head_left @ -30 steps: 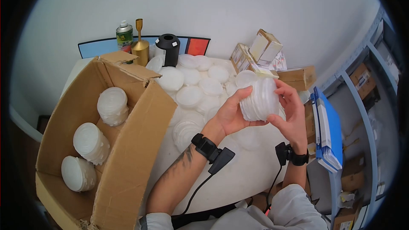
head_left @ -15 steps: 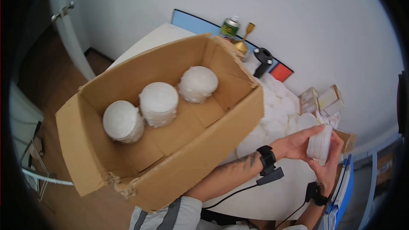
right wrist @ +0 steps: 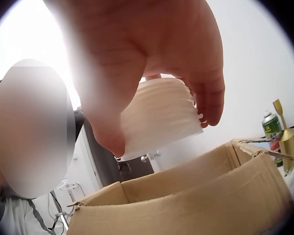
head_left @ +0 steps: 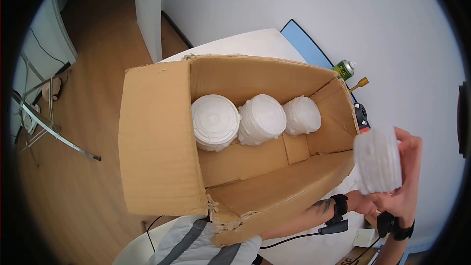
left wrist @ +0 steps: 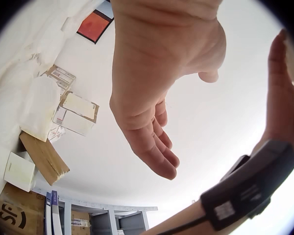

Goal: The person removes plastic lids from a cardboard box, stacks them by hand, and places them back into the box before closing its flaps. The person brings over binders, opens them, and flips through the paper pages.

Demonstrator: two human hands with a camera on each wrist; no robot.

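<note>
My right hand (head_left: 409,172) grips a stack of translucent white plastic lids (head_left: 377,162), held up beside the right end of a cardboard box (head_left: 162,137). In the right wrist view the fingers and thumb span the sides of the stack (right wrist: 159,115), above the box rim. My left hand (left wrist: 157,78) has let its fingers hang loosely bent, with nothing in them; in the head view it is low beside the right wrist. Inside the box three lid stacks stand in a row: left stack (head_left: 214,121), middle stack (head_left: 263,118), right stack (head_left: 303,115).
A green spray can (head_left: 344,69), a gold candlestick (head_left: 359,84) and a black container (head_left: 361,115) stand beyond the box. Small cartons (left wrist: 76,112) and blue folders (left wrist: 54,213) show in the left wrist view. A metal-framed chair (head_left: 54,122) is on the floor at left.
The head view has swung left towards the box. The lid stack, held between both hands before, is now in my right hand alone and nearer the box; my left hand has come off it.
</note>
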